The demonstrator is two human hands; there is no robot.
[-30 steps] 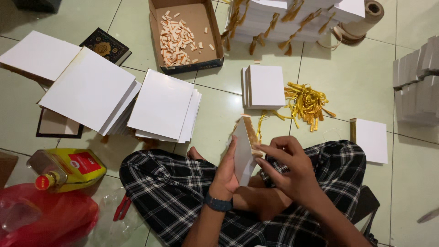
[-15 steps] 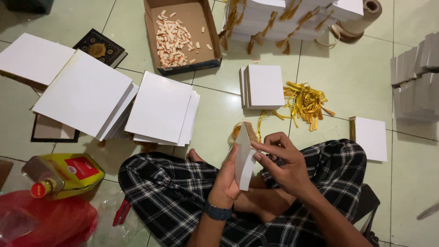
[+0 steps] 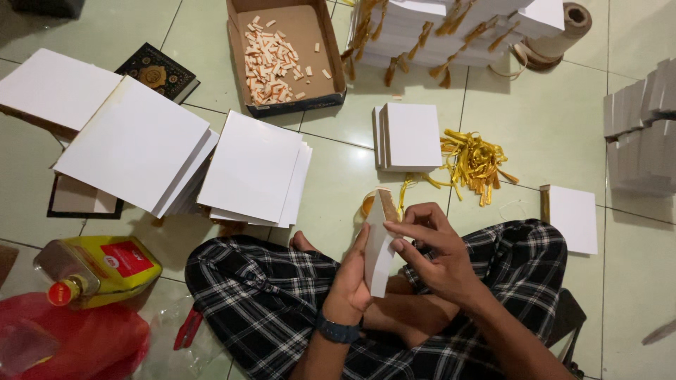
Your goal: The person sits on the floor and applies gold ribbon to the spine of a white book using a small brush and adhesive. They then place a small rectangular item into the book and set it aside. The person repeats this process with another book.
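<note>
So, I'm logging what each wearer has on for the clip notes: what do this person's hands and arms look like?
Both arms are bare, with no sleeves in view. The left hand has a dark wristband, like a watch strap, around its wrist. The right hand wears nothing: no glove, ring or band shows. No gloves on either hand.

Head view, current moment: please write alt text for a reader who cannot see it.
A person sitting cross-legged on a tiled floor holds a thin white square card upright in the left hand, while the right hand touches its edge. Stacks of white square cards and a pile of gold ribbon tassels lie ahead.
</note>
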